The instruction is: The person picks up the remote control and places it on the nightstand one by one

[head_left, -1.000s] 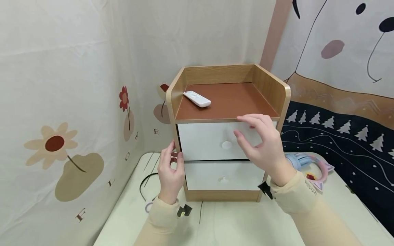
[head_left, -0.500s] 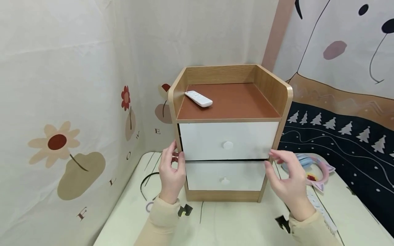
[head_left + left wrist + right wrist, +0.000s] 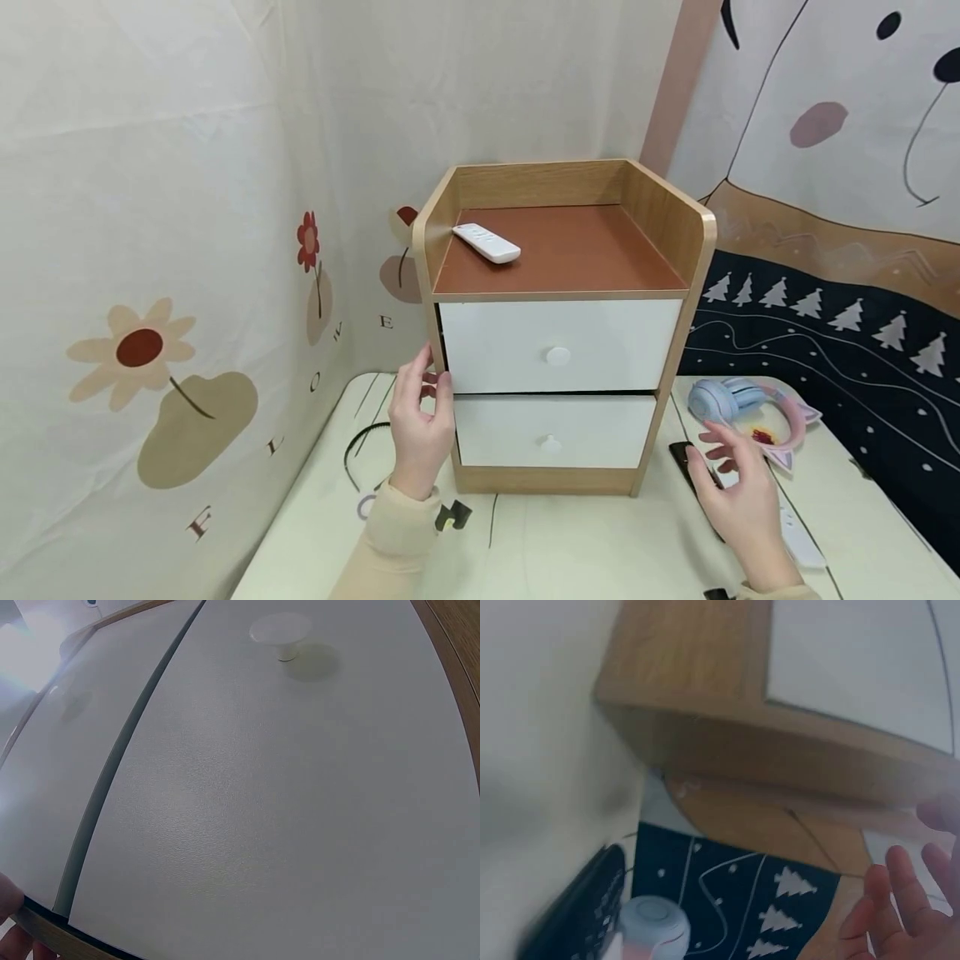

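A small wooden drawer unit [image 3: 543,480] with two white drawers stands upright in the head view. My left hand [image 3: 422,425] holds its left side edge, thumb at the front and fingers along the outer side; the thumb and fingertips also show at the bottom left of the left wrist view. Off to the right, my right hand [image 3: 738,500] hovers with loosely bent fingers and holds nothing. Beneath and beside it lies a black remote control [image 3: 682,457], partly hidden by the hand. A white remote control [image 3: 487,243] rests on the unit's brown top.
Blue-and-pink headphones [image 3: 723,400] with cat ears lie at the right on the pale table [image 3: 570,542]. A long white object [image 3: 801,537] lies partly behind the right hand. At the left is a black headband-like loop [image 3: 360,442]. Printed cloth walls stand behind.
My right hand has moved from in front of the upper drawer down and right, past the unit's right side, to above the black remote control. The left hand has stayed on the unit's edge.
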Motion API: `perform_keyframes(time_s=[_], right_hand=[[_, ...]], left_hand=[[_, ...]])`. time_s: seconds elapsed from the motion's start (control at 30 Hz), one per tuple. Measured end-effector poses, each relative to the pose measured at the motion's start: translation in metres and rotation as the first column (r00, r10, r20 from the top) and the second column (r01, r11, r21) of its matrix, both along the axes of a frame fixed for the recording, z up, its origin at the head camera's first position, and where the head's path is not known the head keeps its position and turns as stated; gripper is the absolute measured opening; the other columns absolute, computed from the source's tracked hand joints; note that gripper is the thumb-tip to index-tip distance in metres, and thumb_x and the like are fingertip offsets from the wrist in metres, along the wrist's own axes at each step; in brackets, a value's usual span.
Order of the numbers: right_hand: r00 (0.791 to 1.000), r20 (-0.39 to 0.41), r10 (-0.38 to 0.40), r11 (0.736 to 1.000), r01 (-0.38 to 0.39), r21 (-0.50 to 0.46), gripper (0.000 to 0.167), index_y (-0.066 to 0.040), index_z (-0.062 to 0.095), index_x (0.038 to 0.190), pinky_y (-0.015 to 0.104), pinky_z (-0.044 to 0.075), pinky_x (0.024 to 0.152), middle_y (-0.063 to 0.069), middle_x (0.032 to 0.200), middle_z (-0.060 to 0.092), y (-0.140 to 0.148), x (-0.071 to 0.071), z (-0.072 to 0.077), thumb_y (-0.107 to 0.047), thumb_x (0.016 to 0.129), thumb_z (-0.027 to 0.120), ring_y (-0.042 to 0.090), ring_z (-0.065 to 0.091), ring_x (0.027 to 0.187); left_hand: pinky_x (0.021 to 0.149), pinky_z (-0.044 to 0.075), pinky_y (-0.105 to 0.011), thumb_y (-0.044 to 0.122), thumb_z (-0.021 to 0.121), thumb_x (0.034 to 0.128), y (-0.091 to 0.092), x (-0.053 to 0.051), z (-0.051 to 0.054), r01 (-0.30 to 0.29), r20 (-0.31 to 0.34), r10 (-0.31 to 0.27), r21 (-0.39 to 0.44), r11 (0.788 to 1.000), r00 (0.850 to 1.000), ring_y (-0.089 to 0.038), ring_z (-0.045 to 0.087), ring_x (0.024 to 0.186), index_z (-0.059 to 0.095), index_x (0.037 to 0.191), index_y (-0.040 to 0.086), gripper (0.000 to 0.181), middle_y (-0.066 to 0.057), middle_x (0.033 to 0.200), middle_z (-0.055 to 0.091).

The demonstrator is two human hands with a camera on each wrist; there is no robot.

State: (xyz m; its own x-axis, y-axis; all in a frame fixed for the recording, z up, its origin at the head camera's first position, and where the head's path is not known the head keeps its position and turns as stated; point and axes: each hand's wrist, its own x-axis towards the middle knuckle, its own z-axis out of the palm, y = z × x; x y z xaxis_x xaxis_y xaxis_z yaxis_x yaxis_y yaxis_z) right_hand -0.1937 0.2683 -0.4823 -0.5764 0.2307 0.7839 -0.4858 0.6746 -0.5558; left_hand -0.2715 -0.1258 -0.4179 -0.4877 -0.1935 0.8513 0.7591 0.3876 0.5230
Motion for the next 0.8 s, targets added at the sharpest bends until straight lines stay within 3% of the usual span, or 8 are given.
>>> perform_keyframes(time_s=[0.13,0.27,0.37,0.5,0.6,0.67,0.8], right_hand=[[0.986,0.159,-0.058,0.997,0.047,0.068,0.052,0.0,0.071,0.135,0.006,0.044,0.069,0.002,0.11,0.076,0.008,0.004,-0.011,0.003,0.085,0.084,-0.014,0.056,0.083],[0.947,0.291,-0.134,0.978,0.079,0.193,0.053,-0.002,0.069,0.137,0.02,0.048,0.067,0.02,0.113,0.077,0.016,0.004,-0.02,-0.007,0.087,0.087,0.007,0.066,0.081],[0.902,0.394,-0.178,0.965,0.081,0.251,0.054,0.0,0.066,0.139,0.032,0.05,0.069,0.026,0.118,0.075,0.021,0.003,-0.026,-0.015,0.091,0.086,0.026,0.07,0.084],[0.827,0.525,-0.203,0.96,0.064,0.271,0.057,0.003,0.061,0.144,0.05,0.057,0.076,0.034,0.124,0.07,0.026,0.002,-0.032,-0.022,0.097,0.082,0.039,0.071,0.095],[0.787,0.572,-0.231,0.954,0.067,0.293,0.059,0.004,0.058,0.146,0.067,0.056,0.088,0.039,0.128,0.066,0.029,0.002,-0.035,-0.024,0.099,0.079,0.052,0.068,0.107],[0.771,0.582,-0.259,0.945,0.078,0.317,0.058,0.005,0.058,0.145,0.074,0.053,0.093,0.042,0.128,0.065,0.031,0.002,-0.037,-0.025,0.099,0.078,0.059,0.065,0.114],[0.739,0.6,-0.306,0.926,0.084,0.368,0.059,0.006,0.059,0.143,0.076,0.052,0.092,0.045,0.127,0.063,0.035,0.002,-0.04,-0.026,0.097,0.078,0.064,0.064,0.11]], left_hand=[[0.084,0.054,-0.011,-0.006,0.065,0.1037,0.0,0.001,0.001,-0.004,0.002,0.004,0.003,1.0,1.0,-0.022,0.065,0.095,0.061,0.151,-0.005,0.047,-0.024,0.128,0.069],[0.084,0.054,-0.011,-0.006,0.064,0.1035,0.0,0.001,0.0,-0.009,-0.003,0.009,0.0,1.0,1.0,-0.023,0.066,0.095,0.061,0.151,-0.005,0.047,-0.025,0.128,0.069],[0.084,0.054,-0.011,-0.006,0.064,0.1034,0.0,0.001,-0.001,-0.008,-0.004,0.008,0.001,1.0,1.0,-0.023,0.066,0.095,0.061,0.151,-0.005,0.047,-0.025,0.128,0.069],[0.084,0.054,-0.011,-0.007,0.064,0.1031,0.0,0.001,0.0,-0.003,-0.012,0.003,0.003,1.0,1.0,-0.023,0.066,0.094,0.061,0.15,-0.005,0.047,-0.025,0.127,0.07],[0.083,0.054,-0.011,-0.008,0.065,0.1026,0.001,0.001,0.002,-0.001,-0.022,0.001,0.002,1.0,1.0,-0.024,0.066,0.094,0.062,0.15,-0.005,0.047,-0.024,0.127,0.07],[0.082,0.054,-0.012,-0.008,0.065,0.1022,0.001,0.001,0.002,0.003,-0.027,-0.002,0.004,1.0,1.0,-0.026,0.066,0.094,0.062,0.149,-0.004,0.047,-0.023,0.127,0.07],[0.082,0.055,-0.012,-0.009,0.066,0.101,0.002,0.001,0.003,-0.002,-0.044,0.002,-0.001,1.0,0.999,-0.031,0.067,0.093,0.063,0.149,-0.004,0.049,-0.023,0.127,0.071]])
